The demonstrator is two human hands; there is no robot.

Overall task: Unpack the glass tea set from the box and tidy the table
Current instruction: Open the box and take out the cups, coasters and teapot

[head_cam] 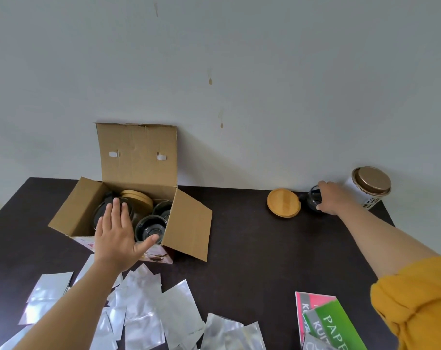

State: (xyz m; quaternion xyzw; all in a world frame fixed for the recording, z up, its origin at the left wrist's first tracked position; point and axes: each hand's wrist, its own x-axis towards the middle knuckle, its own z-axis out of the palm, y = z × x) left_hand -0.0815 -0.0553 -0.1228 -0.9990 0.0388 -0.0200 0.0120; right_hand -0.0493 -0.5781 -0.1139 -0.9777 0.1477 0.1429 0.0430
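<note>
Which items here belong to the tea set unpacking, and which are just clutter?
Job:
cardboard box, flaps open
glass cups in the box
wooden lids in the box
wooden lid on the table
glass cup, gripped by the right hand
left hand, open over the box

Lying about:
silver foil pouches
pink and green packets
white canister, brown lid

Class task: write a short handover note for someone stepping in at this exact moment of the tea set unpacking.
Left hand: open, fingers spread over the open cardboard box.
Right hand: gripping a glass cup at the table's far right, by the wall.
Done: one bamboo coaster is out, beside that cup.
Left: glass cups and stacked bamboo coasters remain in the box. Silver pouches and colored leaflets lie scattered along the near edge and need tidying.
</note>
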